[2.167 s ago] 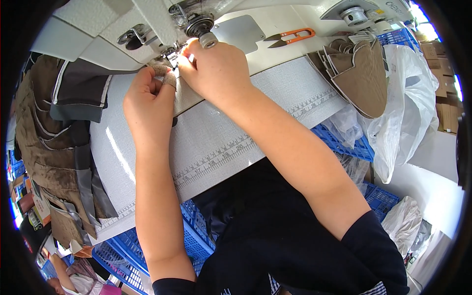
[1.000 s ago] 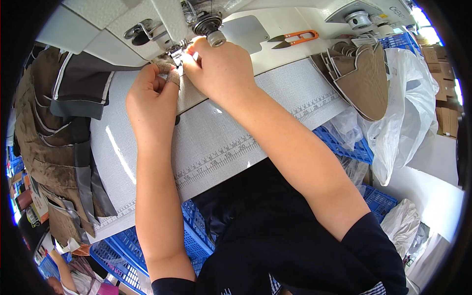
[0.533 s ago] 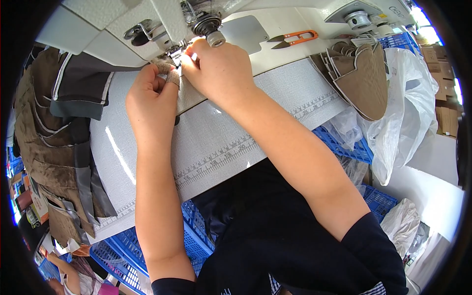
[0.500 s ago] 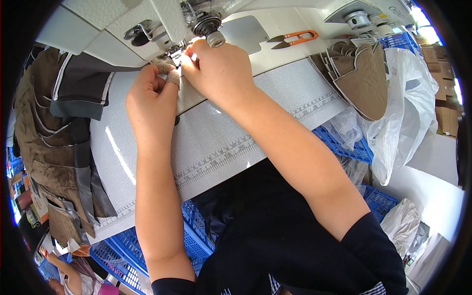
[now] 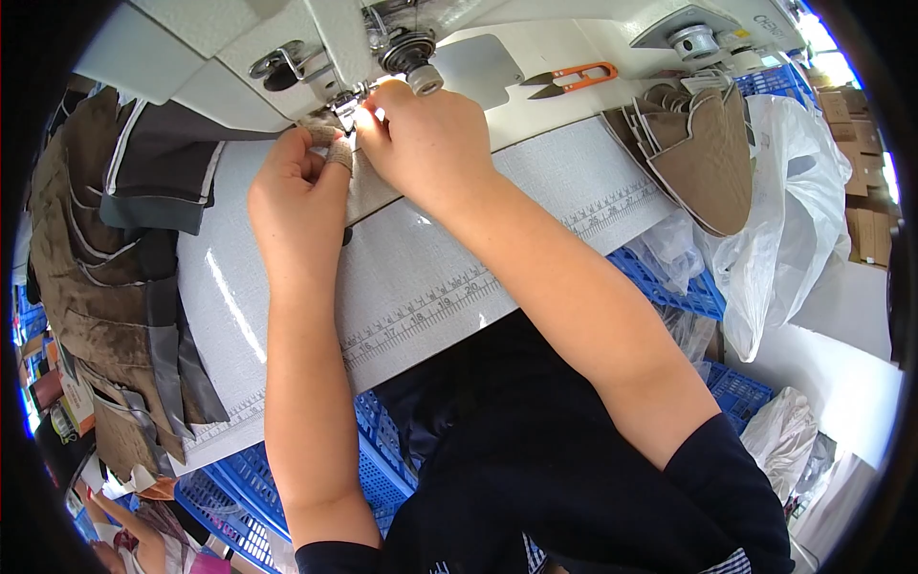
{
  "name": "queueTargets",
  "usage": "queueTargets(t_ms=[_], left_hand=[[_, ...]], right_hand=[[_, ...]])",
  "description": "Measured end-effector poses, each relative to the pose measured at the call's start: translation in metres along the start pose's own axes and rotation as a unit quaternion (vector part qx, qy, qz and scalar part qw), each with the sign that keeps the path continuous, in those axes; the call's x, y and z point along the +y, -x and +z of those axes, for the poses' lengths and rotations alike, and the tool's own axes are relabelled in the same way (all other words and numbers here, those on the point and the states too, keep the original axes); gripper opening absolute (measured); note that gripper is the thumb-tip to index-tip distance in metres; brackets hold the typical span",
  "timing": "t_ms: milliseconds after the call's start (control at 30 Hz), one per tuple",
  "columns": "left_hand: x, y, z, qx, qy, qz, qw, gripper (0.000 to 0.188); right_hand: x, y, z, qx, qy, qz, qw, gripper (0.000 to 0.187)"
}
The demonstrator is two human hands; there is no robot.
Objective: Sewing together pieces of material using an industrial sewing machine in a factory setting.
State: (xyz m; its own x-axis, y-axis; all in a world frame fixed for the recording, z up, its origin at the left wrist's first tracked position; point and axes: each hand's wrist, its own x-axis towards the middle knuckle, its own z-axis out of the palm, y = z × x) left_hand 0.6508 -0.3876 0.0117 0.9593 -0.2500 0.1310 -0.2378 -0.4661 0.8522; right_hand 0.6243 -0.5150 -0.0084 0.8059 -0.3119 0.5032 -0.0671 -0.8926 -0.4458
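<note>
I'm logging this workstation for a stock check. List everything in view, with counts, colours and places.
Large sewing machine: one, white, along the top.
Metal snips with looped handle: one, orange and dark, upper right.
Flat metal plate: one, grey, left of the snips.
Rounded fabric pieces: uncountable stack, brown, right table end.
Draped layered fabric: uncountable, brown and dark grey, left table end.
Ruler-printed tabletop: one, pale grey, centre.
Translucent plastic bags: several, whitish, right.
Meshed plastic crates: several, blue, below and right.
Cardboard boxes: several, brown, far right.
Co-worker: one, partly visible, lower left.
Left hand: one, tan-wrapped fingers, by the presser foot.
Right hand: one, beside it.
</note>
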Motion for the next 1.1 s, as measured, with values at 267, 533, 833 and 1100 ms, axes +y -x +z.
queueTargets(t_ms=[267, 533, 833, 1100], left_hand=[[-0.0033, -0.0003, -0.0011, -0.007, -0.015, 0.005, 1.000, 0.013], [-0.0026, -0.0005, -0.0009, -0.015, -0.032, 0.013, 0.999, 0.012], [-0.0024, -0.0006, -0.0021, -0.014, -0.040, 0.011, 0.999, 0.014], [0.0023, 0.0011, -0.0022, -0.011, -0.045, 0.011, 0.999, 0.014]], right_hand=[[0.0008, 0.0000, -0.0004, 0.006, 0.000, 0.002, 1.000, 0.017], [0.0000, -0.0007, -0.0010, 0.002, 0.004, -0.003, 1.000, 0.017], [0.0002, 0.0002, -0.0002, -0.010, 0.010, -0.019, 1.000, 0.017], [-0.0006, 0.0007, 0.0013, 0.019, 0.007, -0.009, 1.000, 0.015]])
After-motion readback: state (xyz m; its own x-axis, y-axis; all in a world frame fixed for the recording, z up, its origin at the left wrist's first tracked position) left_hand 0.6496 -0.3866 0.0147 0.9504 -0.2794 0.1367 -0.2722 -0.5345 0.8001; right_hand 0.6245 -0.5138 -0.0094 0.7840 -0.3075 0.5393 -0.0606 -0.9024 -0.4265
